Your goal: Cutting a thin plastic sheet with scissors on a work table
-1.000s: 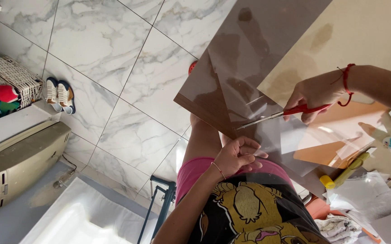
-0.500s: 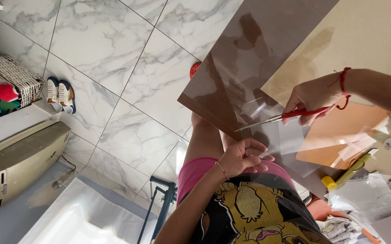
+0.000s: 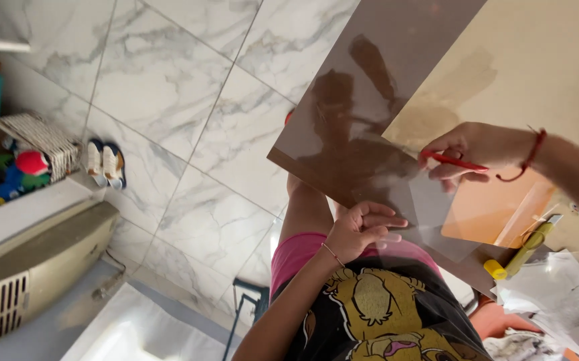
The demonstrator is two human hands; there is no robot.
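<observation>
Under right hand (image 3: 476, 150), clear sheet (image 3: 430, 200)

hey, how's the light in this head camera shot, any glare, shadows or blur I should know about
Head view: bright daylight, with a blown-out white patch on the surface at the bottom left; the glossy brown tabletop mirrors dark shapes of the hands; the clear sheet between the left hand and right hand shows pale glare; the frame is strongly tilted; edges look sharp, little motion blur.

A wicker basket (image 3: 35, 137) of colourful toys sits beside small sandals (image 3: 105, 162) on the marble-tiled floor (image 3: 189, 120); a beige heater (image 3: 38, 267) lies nearby.
</observation>
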